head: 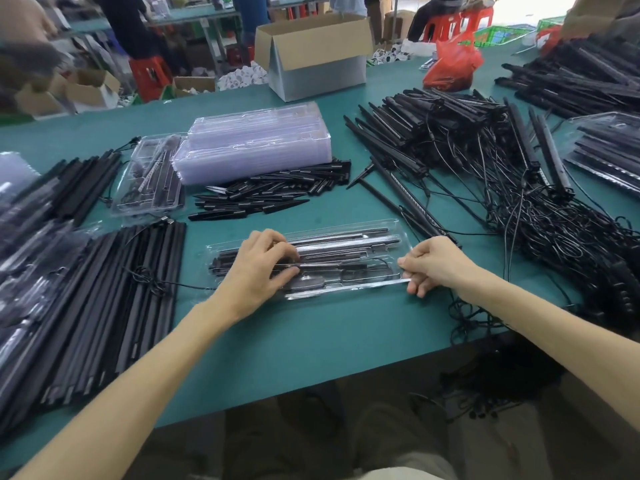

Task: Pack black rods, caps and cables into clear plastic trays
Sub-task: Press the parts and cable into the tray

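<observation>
- A clear tray [363, 288] is lying lengthwise at the centre of the frame on a green desk [311, 341], with a band of bare felt-like surface running below it to the near edge.
- The left hand [258, 271] is resting on the tray's left half, its fingers [287, 251] curling tight on the black rods [332, 259] that are sitting in the moulded channels.
- The right hand [436, 265] is gripping the tray's right end, fingers folding round the thin glossy rim.
- Stock is hemming the tray in: a slab of long matte bars [121, 289] is lying close at lower left, a heap of short pointed caps [270, 195] is spreading just above, and a tangle of rods and thin cables [502, 202] is crowding the right, with wires trailing over the desk edge.
- A stack of empty translucent trays [256, 143] is sitting at upper centre, with an open cardboard box [311, 53] and a crumpled red bag [453, 67] standing beyond it.
</observation>
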The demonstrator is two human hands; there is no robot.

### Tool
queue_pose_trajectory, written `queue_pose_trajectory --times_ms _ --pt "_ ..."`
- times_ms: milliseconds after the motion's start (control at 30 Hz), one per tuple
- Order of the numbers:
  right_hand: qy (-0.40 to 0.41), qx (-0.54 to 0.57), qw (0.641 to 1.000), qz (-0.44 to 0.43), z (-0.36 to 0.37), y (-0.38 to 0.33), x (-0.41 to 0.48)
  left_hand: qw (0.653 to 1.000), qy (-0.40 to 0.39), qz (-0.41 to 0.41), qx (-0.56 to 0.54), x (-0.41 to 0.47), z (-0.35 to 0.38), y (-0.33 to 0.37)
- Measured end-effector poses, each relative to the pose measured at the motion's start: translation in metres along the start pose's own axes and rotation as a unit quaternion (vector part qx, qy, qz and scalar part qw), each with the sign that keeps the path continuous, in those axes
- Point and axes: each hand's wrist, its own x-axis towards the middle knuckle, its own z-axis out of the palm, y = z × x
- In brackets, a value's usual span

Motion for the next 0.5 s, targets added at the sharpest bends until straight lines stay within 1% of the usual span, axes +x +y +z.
queue_pose_trajectory --times_ms 33,100,167,233,267,300,367,400,433,500 --pt "0.007 -0.025 1.000 -0.011 0.001 0.000 0.000 1.000 0.011 0.010 0.018 -0.007 -0.002 0.002" --pt "0.024 -0.116 0.992 -0.041 0.002 -0.002 -0.001 0.997 0.016 0.059 0.052 -0.017 -0.004 0.008" --pt "0.041 -0.215 0.974 -0.057 0.003 -0.007 -0.005 0.991 0.013 0.104 0.080 -0.023 -0.003 0.015" --pt "0.061 -0.287 0.954 -0.065 0.004 -0.014 -0.008 0.990 0.009 0.110 0.083 -0.027 -0.002 0.018" --pt "0.076 -0.334 0.937 -0.072 0.006 -0.017 -0.010 0.991 0.004 0.105 0.082 -0.029 -0.002 0.019" --pt "0.094 -0.401 0.908 -0.078 0.009 -0.020 -0.012 0.991 -0.008 0.101 0.084 -0.031 -0.003 0.019" --pt "0.136 -0.541 0.824 -0.097 0.015 -0.022 -0.015 0.989 -0.043 0.101 0.101 -0.032 -0.005 0.019" --pt "0.156 -0.584 0.789 -0.114 0.018 -0.024 -0.017 0.987 -0.056 0.104 0.111 -0.033 -0.006 0.018" --pt "0.171 -0.601 0.768 -0.140 0.021 -0.027 -0.019 0.985 -0.061 0.105 0.119 -0.033 -0.007 0.018" --pt "0.179 -0.595 0.752 -0.219 0.028 -0.033 -0.023 0.984 -0.047 0.109 0.133 -0.032 -0.006 0.020"
